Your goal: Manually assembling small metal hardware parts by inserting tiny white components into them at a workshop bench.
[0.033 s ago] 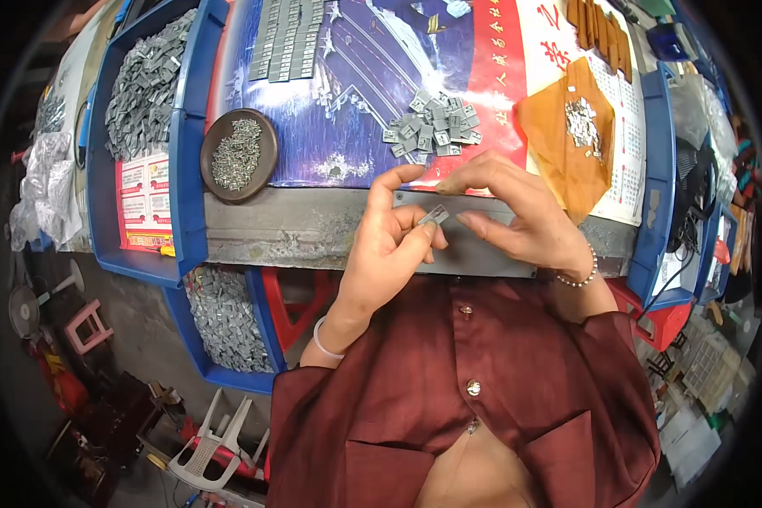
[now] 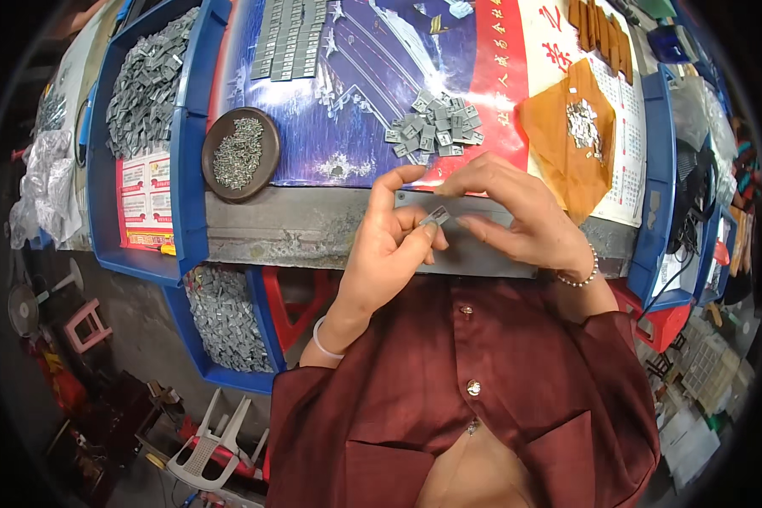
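Note:
My left hand (image 2: 387, 254) pinches a small grey rectangular piece (image 2: 435, 217) with a dark recess between thumb and fingers, its index finger raised. To its right, my right hand (image 2: 523, 216) is curved towards the piece, thumb and index finger apart, with nothing visible between them. Both hands are over the table's near edge. Just beyond them lies a loose heap of similar grey pieces (image 2: 434, 127) on a printed poster (image 2: 347, 135). A round brown dish (image 2: 268, 173) of tiny metal parts stands to the left. Small whitish bits (image 2: 582, 123) lie on an amber-brown sheet (image 2: 550, 118) at the right.
Grey pieces in rows (image 2: 288, 38) lie at the far side. A blue bin (image 2: 190, 152) of grey parts stands on the left, with another blue bin (image 2: 271, 339) below the table edge. Brown strips (image 2: 599, 38) lie far right, near a blue tray (image 2: 652, 186).

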Demonstrator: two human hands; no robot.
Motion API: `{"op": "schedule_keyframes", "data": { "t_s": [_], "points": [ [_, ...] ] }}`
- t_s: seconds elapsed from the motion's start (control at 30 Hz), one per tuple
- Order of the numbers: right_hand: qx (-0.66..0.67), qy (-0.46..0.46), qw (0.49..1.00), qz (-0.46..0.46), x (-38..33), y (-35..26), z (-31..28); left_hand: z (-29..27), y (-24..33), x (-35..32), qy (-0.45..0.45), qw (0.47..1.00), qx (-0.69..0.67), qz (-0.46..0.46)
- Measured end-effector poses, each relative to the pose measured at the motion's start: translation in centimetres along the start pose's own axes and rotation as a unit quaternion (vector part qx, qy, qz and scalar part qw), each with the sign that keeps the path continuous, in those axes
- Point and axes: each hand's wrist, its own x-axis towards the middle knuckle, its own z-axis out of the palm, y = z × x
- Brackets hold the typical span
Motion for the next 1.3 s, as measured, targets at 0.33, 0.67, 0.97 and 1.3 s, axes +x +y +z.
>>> {"op": "schedule_keyframes", "data": {
  "t_s": [0.33,0.67,0.97,1.3],
  "points": [
    [-0.047,-0.096,0.992,-0.066,2.8,-0.7,0.6,-1.7,0.8,-0.3,-0.031,0.999,-0.038,-0.022],
    [-0.06,0.0,0.998,-0.02,7.7,2.7,-0.8,-3.5,-0.9,0.0,0.125,0.974,0.094,0.165],
    [-0.224,0.145,0.964,0.011,19.2,11.9,-1.5,-4.7,-5.0,-0.8,0.241,0.848,0.315,0.351],
    [-0.186,0.164,0.968,-0.027,23.1,12.4,0.1,-5.1,-5.2,-0.7,0.25,0.858,0.278,0.351]
  ]
}}
